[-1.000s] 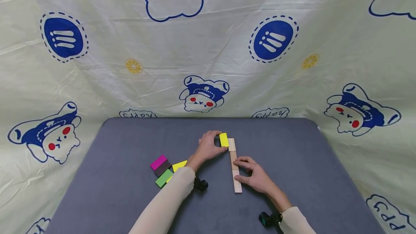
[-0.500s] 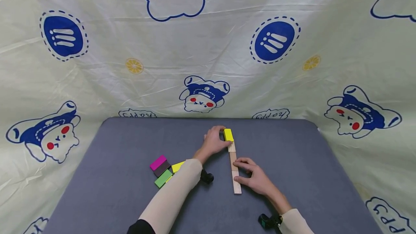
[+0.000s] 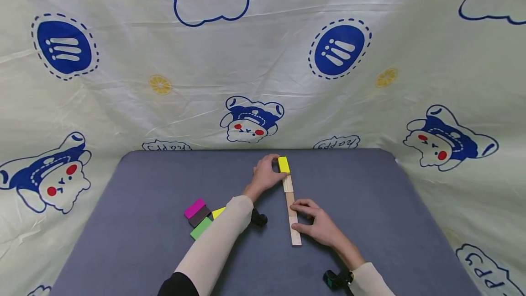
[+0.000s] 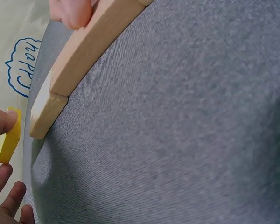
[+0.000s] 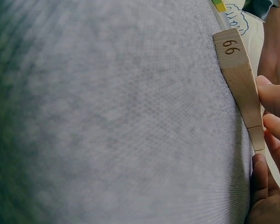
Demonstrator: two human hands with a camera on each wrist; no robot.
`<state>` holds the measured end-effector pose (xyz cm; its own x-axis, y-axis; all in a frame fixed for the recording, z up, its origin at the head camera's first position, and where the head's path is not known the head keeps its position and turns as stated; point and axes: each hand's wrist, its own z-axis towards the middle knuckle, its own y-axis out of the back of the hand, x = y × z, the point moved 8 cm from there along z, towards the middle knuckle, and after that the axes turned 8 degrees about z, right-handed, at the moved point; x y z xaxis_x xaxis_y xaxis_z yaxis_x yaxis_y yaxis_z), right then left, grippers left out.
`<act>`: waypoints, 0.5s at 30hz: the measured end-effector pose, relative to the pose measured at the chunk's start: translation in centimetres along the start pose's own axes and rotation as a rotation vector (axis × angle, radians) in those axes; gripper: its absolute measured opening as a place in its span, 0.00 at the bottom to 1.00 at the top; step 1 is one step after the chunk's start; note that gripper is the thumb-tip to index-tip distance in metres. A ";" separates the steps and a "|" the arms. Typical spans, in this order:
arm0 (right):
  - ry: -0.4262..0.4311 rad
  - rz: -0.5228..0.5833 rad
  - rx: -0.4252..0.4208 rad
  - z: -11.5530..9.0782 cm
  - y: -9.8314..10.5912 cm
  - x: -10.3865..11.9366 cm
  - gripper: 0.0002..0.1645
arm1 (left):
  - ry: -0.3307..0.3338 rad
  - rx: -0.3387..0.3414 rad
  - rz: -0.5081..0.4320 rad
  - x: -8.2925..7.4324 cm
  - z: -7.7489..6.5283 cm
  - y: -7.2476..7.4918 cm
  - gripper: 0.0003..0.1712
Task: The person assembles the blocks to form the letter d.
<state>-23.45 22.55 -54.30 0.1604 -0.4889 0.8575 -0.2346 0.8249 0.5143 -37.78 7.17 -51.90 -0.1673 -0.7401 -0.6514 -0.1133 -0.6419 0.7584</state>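
My left hand (image 3: 265,175) pinches a yellow block (image 3: 284,165) between thumb and finger at the far end of a row of plain wooden blocks. From the left wrist, the yellow block (image 4: 9,142) shows a gap to the last wooden block (image 4: 47,113). The row runs lengthwise down the table, its blocks end to end. My right hand (image 3: 318,225) rests against the row's right side, thumb on the nearest wooden block (image 3: 295,236) and a fingertip on the middle block (image 3: 290,199). The nearest block (image 5: 238,77) bears the number 66 on its end.
Left of the row lie a magenta block (image 3: 194,208), a dark block (image 3: 199,217), a green block (image 3: 201,229) and a yellow block (image 3: 218,213), partly behind my left sleeve. The grey table (image 3: 156,182) ends at a printed cloth backdrop (image 3: 279,49).
My left hand has carried the yellow block right and away from me, from beside the row's far end to in line with it. My right hand stays on the row. The head view shifted slightly.
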 end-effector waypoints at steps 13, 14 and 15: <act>0.033 0.036 0.019 0.1 -0.4 0.1 0.30 | 0.012 0.095 0.065 0.7 0.4 -0.8 0.38; 0.038 0.038 0.018 0.1 -0.4 0.1 0.30 | 0.012 0.108 0.074 0.7 0.5 -0.9 0.38; 0.039 0.042 0.018 0.1 -0.4 0.1 0.30 | 0.010 0.119 0.086 0.6 0.5 -0.9 0.38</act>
<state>-23.40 22.16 -54.46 0.1876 -0.4421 0.8771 -0.2588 0.8392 0.4783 -38.26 7.36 -52.98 -0.1720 -0.7934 -0.5838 -0.2143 -0.5483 0.8083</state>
